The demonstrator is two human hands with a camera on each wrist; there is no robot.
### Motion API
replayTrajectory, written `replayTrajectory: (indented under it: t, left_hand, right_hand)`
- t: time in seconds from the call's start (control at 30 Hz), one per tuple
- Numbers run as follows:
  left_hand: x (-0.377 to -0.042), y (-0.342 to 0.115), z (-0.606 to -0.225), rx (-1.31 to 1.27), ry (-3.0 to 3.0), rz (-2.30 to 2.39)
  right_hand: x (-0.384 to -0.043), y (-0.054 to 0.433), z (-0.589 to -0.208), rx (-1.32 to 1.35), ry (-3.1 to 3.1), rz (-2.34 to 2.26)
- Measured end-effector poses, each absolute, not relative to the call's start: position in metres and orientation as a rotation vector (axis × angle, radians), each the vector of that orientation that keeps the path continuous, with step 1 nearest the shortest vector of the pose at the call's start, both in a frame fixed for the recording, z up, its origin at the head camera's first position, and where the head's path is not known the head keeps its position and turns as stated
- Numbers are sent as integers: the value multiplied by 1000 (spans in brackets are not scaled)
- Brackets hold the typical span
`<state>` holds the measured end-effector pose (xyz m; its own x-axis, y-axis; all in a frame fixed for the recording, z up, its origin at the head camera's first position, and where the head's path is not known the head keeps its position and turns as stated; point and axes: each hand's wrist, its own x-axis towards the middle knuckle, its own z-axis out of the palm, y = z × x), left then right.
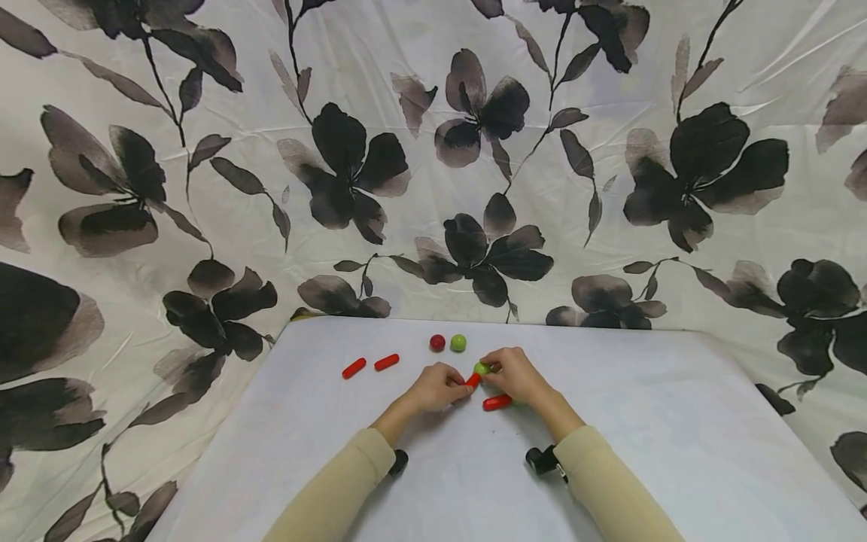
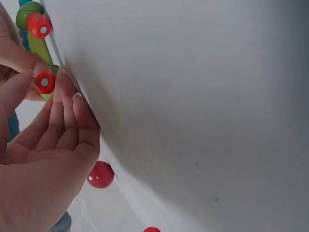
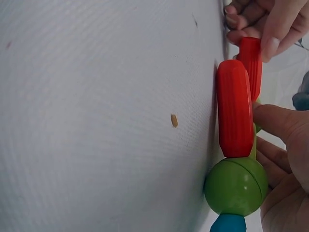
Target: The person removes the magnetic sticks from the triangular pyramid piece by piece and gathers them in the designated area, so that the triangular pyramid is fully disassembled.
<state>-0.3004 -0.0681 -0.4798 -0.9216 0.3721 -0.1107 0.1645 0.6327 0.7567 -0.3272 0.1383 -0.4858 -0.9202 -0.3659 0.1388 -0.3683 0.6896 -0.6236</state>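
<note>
My left hand [image 1: 436, 388] pinches a red toy rod [image 3: 250, 67] between thumb and fingertips. The rod's far end meets a light green ball [image 1: 482, 369], which my right hand [image 1: 512, 374] pinches. Below that hand lies another red rod [image 3: 235, 108], joined end to end with a green ball [image 3: 235, 186]. A blue rod [image 3: 229, 223] extends from this ball's other side. In the left wrist view, a light green rod [image 2: 40, 48] runs between the held piece and the green ball [image 2: 29, 13]. The right palm partly hides these joined pieces in the head view.
Two loose red rods, one [image 1: 354, 368] nearer than the other [image 1: 387, 362], lie at the left of the white table [image 1: 305, 467]. A red ball [image 1: 437, 343] and a green ball [image 1: 458, 343] sit beyond the hands. Flowered cloth [image 1: 582, 248] hangs behind.
</note>
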Motion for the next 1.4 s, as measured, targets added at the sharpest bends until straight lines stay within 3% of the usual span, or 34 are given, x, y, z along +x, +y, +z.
replayTrajectory:
  t: [0.83,1.4]
  left_hand:
    - [-295,-82,-478,376,2575,1155]
    - [-269,-169,-472,226,2696,1184]
  right_hand:
    - [-324,137,-484,651,-2867,1075]
    - [-325,138,-487,664,-2853,1111]
